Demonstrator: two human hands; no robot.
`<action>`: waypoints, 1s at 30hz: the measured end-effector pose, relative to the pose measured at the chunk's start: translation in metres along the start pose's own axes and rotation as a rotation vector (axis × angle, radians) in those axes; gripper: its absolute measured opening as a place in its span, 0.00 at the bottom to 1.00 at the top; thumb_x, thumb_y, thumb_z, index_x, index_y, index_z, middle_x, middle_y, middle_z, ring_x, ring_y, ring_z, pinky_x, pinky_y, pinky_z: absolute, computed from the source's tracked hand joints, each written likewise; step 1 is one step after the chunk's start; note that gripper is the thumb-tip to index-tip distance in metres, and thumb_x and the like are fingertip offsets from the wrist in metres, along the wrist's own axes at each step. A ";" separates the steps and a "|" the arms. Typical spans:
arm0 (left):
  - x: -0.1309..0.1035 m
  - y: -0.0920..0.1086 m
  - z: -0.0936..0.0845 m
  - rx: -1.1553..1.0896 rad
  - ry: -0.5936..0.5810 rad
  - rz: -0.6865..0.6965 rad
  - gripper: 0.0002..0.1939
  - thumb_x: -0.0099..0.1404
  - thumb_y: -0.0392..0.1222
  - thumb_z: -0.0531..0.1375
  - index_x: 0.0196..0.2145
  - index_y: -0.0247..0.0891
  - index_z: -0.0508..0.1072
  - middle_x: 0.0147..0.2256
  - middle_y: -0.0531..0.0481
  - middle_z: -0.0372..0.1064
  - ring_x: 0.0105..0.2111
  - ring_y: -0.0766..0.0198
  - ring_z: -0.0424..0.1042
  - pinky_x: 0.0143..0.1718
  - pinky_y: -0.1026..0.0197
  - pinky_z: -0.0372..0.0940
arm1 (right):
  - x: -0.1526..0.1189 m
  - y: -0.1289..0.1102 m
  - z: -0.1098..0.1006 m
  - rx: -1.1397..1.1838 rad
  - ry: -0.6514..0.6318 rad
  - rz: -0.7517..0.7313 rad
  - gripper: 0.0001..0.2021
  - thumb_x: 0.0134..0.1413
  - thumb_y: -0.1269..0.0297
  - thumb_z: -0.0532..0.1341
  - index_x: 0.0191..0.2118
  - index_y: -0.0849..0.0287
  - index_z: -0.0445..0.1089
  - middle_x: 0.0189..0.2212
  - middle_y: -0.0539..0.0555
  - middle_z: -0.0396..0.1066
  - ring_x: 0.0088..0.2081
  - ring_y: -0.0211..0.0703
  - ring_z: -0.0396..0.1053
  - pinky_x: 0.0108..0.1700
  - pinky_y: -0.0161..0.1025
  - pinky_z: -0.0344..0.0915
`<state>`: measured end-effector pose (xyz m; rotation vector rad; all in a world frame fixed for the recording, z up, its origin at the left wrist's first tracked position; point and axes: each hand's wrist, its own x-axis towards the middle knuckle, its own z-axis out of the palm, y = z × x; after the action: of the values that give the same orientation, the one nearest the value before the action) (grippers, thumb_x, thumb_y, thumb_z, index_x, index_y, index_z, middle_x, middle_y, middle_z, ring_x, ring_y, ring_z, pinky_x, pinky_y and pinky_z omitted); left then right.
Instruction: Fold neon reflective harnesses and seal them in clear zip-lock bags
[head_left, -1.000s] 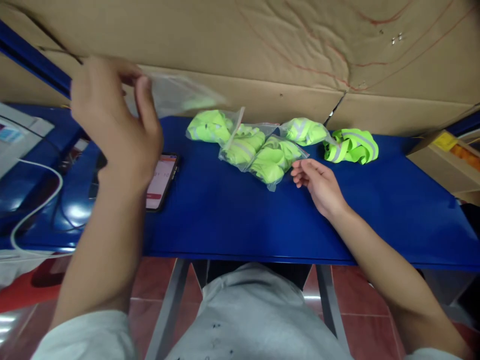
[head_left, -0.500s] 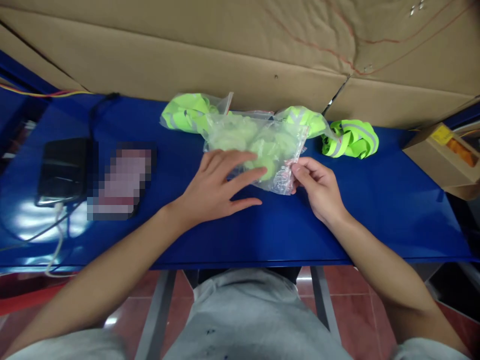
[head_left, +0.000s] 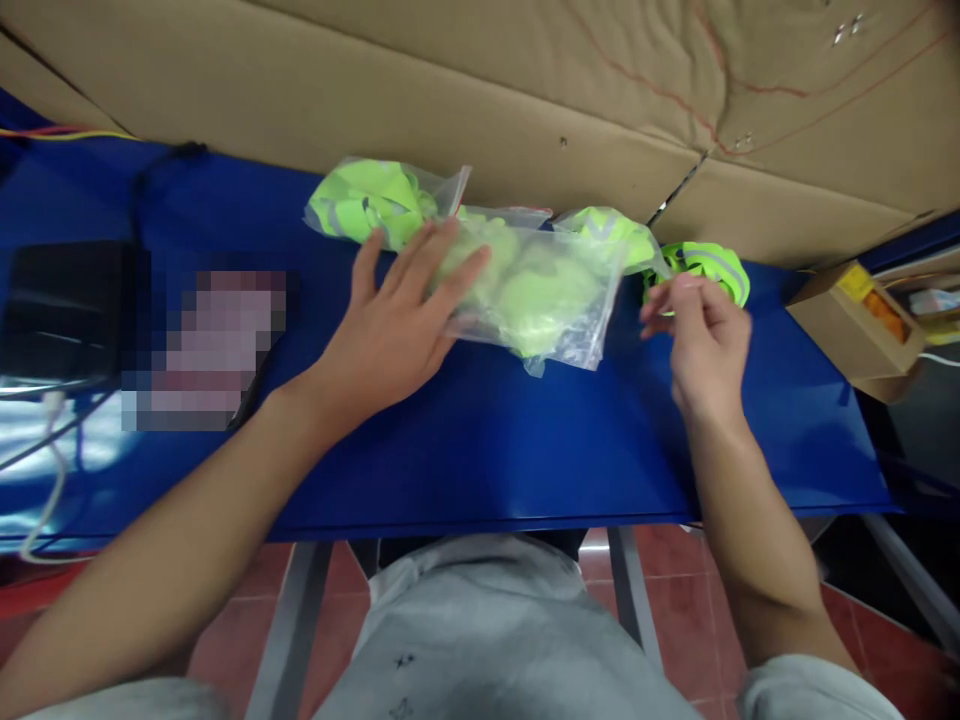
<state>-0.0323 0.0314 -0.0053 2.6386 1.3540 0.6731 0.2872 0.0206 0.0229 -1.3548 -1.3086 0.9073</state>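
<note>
Four bagged bundles (head_left: 360, 200) of fluorescent yellow-green fabric with grey stripes sit in a row along the back of the blue desk (head_left: 480, 440), and one loose bundle (head_left: 716, 258) without a bag rounds off the row at the right. Across the middle two of the four lies one flat clear bag (head_left: 592, 330), hazing the green beneath it, its sealed-looking edge towards the right.

Now the hands, two of them! The left hand (head_left: 397, 320) is wide open, palm down, fingers spread over the left end of the flat bag and the near side of the leftmost bundle; it presses or hovers there, nothing pinched. Over to the right hand (head_left: 709, 345): half curled, thumb lying towards the index finger, right in front of the loose bundle, and whether it grips or touches the fabric cannot be told.

Left of the action, one phone (head_left: 214, 350), its screen blurred into blocks, and one black device (head_left: 64, 310) with a cable. At the far right stands one cardboard box (head_left: 862, 320) bearing one yellow label (head_left: 857, 282), its print too small to read, with something orange showing at the opening.
</note>
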 end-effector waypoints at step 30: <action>-0.006 0.070 -0.010 -1.246 -0.024 -0.218 0.18 0.74 0.53 0.63 0.52 0.38 0.74 0.40 0.46 0.79 0.34 0.64 0.78 0.31 0.64 0.72 | -0.007 0.010 0.011 0.174 0.183 -0.257 0.20 0.66 0.49 0.65 0.57 0.54 0.77 0.54 0.57 0.80 0.55 0.51 0.79 0.62 0.54 0.74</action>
<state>0.0129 -0.0166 0.0212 1.4697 0.7453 0.9898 0.2776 0.0164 0.0095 -1.0793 -1.2009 0.6871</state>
